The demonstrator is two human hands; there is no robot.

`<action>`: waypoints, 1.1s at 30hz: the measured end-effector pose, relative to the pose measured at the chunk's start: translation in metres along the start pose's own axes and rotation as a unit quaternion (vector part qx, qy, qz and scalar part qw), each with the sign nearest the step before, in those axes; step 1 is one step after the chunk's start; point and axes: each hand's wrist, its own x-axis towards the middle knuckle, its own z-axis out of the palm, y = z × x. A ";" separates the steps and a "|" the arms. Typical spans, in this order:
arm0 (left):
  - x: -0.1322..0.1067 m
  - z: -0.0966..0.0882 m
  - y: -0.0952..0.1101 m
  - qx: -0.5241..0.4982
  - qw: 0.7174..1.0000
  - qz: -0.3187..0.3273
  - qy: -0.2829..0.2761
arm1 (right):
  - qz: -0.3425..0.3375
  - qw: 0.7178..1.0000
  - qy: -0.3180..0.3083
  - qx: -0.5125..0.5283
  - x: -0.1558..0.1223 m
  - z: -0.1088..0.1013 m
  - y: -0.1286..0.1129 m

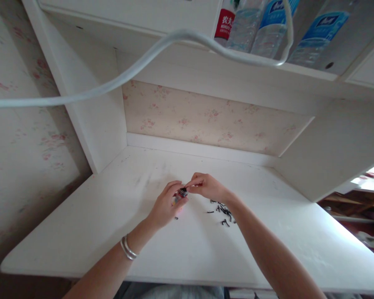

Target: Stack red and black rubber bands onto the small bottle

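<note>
My left hand (165,205) is wrapped round a small clear bottle (183,192) with a dark, ringed mouth and some coloured marking on its side. Its lower part is mostly hidden by the fingers. At the bottle's mouth, the fingertips of my right hand (204,185) are pinched together; whatever is between them is too small to make out. Several small black pieces (223,210), thin and some bent, lie loosely heaped beneath my right forearm. One more tiny dark piece (176,218) rests on the table just below my left hand.
The white desk (162,253) is walled by side panels and a low back ledge. Overhead, a pale thick cable or tube (127,74) crosses the view. Plastic bottles (271,29) stand on the upper shelf (187,54). Past the right panel are cluttered shelves (358,216).
</note>
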 end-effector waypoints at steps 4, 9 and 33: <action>0.001 -0.002 0.002 -0.045 0.998 -0.040 -0.026 | 0.065 0.995 0.038 0.071 0.008 0.003 0.007; -0.001 0.001 0.004 -0.097 0.994 -0.056 -0.015 | 0.123 0.986 -0.036 0.104 0.017 0.001 0.006; 0.000 -0.003 0.005 -0.081 0.994 -0.072 0.004 | 0.096 0.940 0.175 0.275 -0.012 0.017 0.017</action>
